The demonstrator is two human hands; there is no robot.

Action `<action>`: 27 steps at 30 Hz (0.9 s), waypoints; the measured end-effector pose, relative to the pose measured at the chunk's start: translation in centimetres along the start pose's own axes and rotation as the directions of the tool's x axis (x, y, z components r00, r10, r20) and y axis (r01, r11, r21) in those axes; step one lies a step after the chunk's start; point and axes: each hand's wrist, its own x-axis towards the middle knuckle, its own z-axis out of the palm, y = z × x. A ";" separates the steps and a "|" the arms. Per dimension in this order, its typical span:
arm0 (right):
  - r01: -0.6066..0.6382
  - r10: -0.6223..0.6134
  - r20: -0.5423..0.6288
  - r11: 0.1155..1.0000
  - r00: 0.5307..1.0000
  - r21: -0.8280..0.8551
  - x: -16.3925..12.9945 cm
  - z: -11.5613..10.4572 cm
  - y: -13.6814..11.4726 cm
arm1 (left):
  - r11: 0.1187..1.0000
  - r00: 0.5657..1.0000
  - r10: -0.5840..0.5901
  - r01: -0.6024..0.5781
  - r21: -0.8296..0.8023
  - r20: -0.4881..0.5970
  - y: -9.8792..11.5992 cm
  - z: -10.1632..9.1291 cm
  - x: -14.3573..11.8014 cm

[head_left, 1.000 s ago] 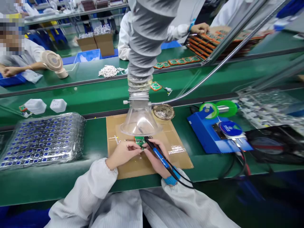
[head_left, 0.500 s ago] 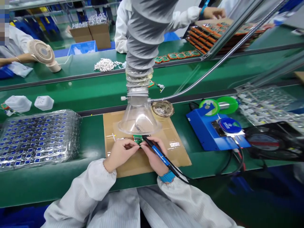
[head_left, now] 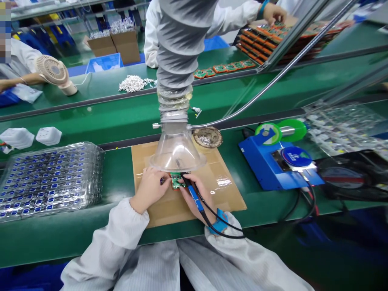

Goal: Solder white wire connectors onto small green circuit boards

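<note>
Under the clear fume hood [head_left: 178, 151], a green circuit board [head_left: 175, 182] lies on a cardboard sheet [head_left: 224, 194]. My left hand [head_left: 150, 189] is closed in a pinch at the board's left edge, with a small dark part showing at its fingertips; its exact kind is too small to make out. My right hand [head_left: 197, 190] grips a blue and black soldering iron [head_left: 195, 198], its tip end pointing up beneath the hood over the board. The iron's cable runs back past the blue wrist strap [head_left: 218, 221].
Stacked clear trays [head_left: 51, 178] of small blue parts stand left. A blue solder feeder [head_left: 273, 161] with a green reel and a black fan [head_left: 348, 173] are at right. Behind the hood sits a round dish [head_left: 207, 137]. Across the bench, a co-worker's hand [head_left: 274, 14] touches stacked boards.
My left hand has moved slightly left and up, away from my right fingers, uncovering more of the board. The iron in my right hand has turned steeper. The co-worker's hand has lowered onto the stacked boards.
</note>
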 end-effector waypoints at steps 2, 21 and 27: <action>0.022 -0.022 0.010 0.998 1.000 -0.059 0.2 -0.4 0.6 | 0.999 0.998 -0.035 0.035 -0.012 0.054 -0.1 0.2 0.3; 0.063 -0.069 -0.147 0.997 0.987 -0.046 -0.1 -3.0 0.5 | 0.980 0.988 -0.127 0.139 -0.144 0.092 -0.3 0.3 0.0; -0.004 0.032 -0.294 0.995 0.955 0.095 -1.8 -3.2 1.1 | 0.973 0.980 -0.136 0.160 -0.165 0.147 -0.5 -0.1 0.3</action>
